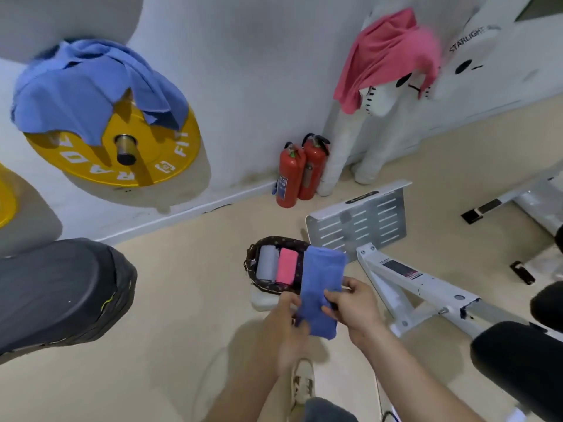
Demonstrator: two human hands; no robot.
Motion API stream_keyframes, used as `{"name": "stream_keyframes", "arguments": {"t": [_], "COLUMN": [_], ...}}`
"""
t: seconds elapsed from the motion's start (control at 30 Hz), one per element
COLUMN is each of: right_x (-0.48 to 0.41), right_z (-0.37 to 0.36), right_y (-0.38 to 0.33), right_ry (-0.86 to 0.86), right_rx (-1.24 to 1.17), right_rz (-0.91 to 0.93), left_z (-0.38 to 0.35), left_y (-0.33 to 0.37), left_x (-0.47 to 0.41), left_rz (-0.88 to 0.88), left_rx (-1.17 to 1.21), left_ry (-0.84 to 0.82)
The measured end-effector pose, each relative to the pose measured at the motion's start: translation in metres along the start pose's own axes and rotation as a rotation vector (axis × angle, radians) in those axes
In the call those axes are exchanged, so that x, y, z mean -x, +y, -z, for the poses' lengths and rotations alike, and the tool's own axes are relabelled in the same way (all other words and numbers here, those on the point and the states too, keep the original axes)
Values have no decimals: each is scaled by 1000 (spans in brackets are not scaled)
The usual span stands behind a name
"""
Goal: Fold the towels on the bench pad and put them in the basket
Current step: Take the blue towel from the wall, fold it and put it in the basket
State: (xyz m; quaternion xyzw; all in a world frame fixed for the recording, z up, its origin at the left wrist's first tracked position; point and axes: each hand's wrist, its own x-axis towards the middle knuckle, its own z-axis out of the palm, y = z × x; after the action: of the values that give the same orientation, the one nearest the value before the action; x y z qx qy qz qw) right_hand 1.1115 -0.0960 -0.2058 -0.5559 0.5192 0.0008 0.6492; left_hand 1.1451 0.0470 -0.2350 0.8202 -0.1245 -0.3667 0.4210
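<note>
One loose blue towel (91, 86) drapes a yellow weight plate (122, 159); one pink towel (387, 56) drapes a white post (374, 108). Two fire extinguishers (301, 172) stand by the wall. One folded blue towel (320, 278), pinched by left hand (289, 324) and right hand (353, 303), hangs over one basket (253, 254) holding two rolled towels: a grey roll (267, 263) and a pink roll (287, 266).

Bright, even indoor light under a strong wide-angle warp.
Soft grey shadows fall on the wall beneath the yellow weight plate (122, 153) and on the beige floor (182, 300) at bottom centre. The pink towel (387, 56) at top right is smeared by motion blur, while the folded blue towel (320, 287) at centre is fairly sharp. The edges bend and stretch.
</note>
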Motion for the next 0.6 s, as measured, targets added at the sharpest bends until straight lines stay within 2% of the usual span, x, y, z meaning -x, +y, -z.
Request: {"name": "stream_keyframes", "arguments": {"t": [0.13, 0.23, 0.33, 0.43, 0.6], "right_x": [-109, -209, -306, -388, -453], "right_z": [-23, -46, -72, -92, -105], "right_y": [-2, 17, 55, 108, 170], "right_ry": [79, 105, 114, 128, 176], "right_rx": [128, 237, 421, 627, 732], "right_rz": [-41, -68, -11, 16, -77], "left_z": [4, 4, -17, -50, -97], "left_y": [-16, -35, -77, -131, -219], "left_x": [-102, -198, -293, -365, -430], "left_rz": [-28, 28, 20, -63, -132], "left_rx": [-50, -35, -296, -525, -799], "left_ry": [16, 76, -75, -136, -310]}}
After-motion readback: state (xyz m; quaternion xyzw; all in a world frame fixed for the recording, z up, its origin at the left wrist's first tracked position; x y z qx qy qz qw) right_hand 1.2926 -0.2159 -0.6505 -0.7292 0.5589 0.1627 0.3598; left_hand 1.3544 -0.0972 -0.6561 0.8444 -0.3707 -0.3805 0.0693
